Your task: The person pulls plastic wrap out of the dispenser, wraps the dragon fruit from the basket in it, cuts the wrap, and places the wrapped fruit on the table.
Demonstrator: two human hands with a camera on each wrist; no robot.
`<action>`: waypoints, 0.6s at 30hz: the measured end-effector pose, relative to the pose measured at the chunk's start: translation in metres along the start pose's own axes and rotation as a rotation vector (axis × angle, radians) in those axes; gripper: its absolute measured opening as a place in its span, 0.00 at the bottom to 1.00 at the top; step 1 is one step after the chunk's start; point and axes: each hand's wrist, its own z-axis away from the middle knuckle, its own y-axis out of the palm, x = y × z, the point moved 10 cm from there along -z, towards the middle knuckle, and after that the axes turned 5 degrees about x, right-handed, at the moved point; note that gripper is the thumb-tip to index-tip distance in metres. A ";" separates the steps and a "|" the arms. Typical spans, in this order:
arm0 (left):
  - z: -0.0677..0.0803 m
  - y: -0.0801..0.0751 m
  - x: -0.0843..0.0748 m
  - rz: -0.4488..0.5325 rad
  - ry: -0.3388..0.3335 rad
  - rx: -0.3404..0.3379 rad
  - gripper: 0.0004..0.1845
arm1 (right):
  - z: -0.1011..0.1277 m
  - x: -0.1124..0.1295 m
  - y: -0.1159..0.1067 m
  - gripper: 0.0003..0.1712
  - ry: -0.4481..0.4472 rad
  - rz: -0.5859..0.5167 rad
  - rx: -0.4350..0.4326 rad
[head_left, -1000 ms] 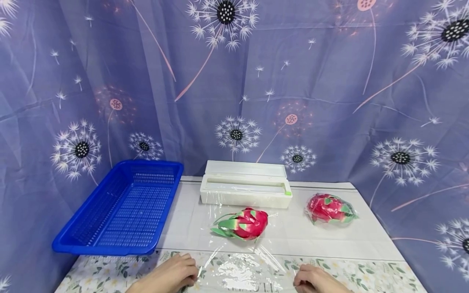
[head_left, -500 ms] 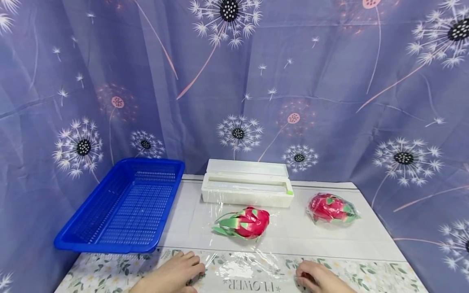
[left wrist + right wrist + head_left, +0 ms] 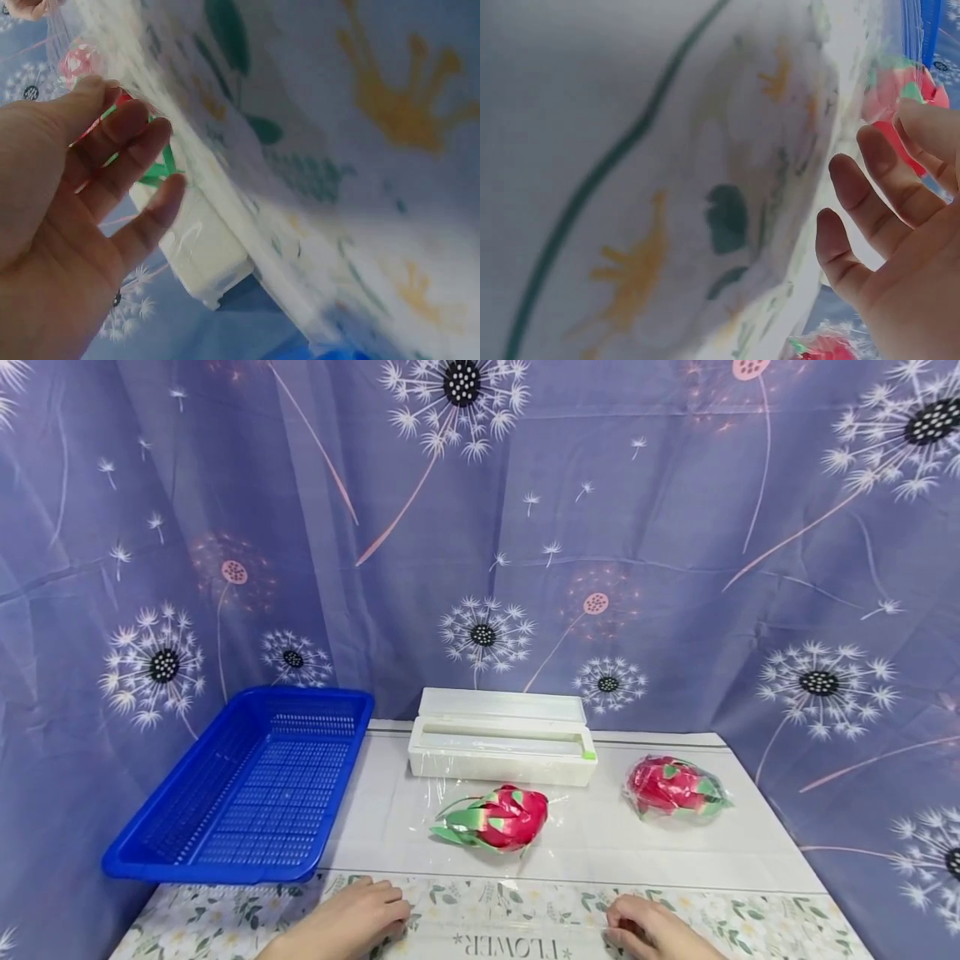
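A red and green dragon fruit (image 3: pixel 513 820) lies mid-table, with a clear sheet of cling film (image 3: pixel 450 793) spread about it. The sheet reaches toward the front, where both hands are. My left hand (image 3: pixel 356 918) pinches the film's near edge between thumb and forefinger, its other fingers loosely bent, as the left wrist view shows. To the right, my right hand (image 3: pixel 656 927) pinches the film in the same way; in the right wrist view the film (image 3: pixel 910 37) runs off past the fingertips. Behind the fruit stands a white cling film dispenser (image 3: pixel 502 767), lid raised, roll inside.
A blue plastic basket (image 3: pixel 315 827) stands at the left, bare inside. Another dragon fruit (image 3: pixel 671 785), wrapped in film, rests at the right. The cloth (image 3: pixel 750 860) has a floral front border with printed lettering; a dandelion-patterned curtain (image 3: pixel 675 527) rises behind.
The bright glints on the film in front of the dragon fruit have vanished, and the printed lettering shows plainly. Both hands stay almost in place; the fruit has not moved.
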 end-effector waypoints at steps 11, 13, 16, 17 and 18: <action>0.007 -0.044 -0.013 -0.049 0.065 -0.232 0.10 | 0.004 0.026 -0.024 0.12 -0.042 0.106 -0.098; 0.006 -0.052 -0.012 -0.075 0.075 -0.257 0.11 | 0.002 0.032 -0.030 0.13 -0.049 0.148 -0.127; 0.002 -0.063 -0.008 -0.116 0.077 -0.268 0.10 | -0.002 0.043 -0.040 0.17 -0.083 0.216 -0.187; 0.000 -0.066 -0.006 -0.124 0.074 -0.264 0.09 | -0.003 0.047 -0.044 0.19 -0.093 0.243 -0.211; -0.003 -0.070 -0.003 -0.131 0.064 -0.259 0.09 | -0.005 0.052 -0.048 0.19 -0.111 0.272 -0.236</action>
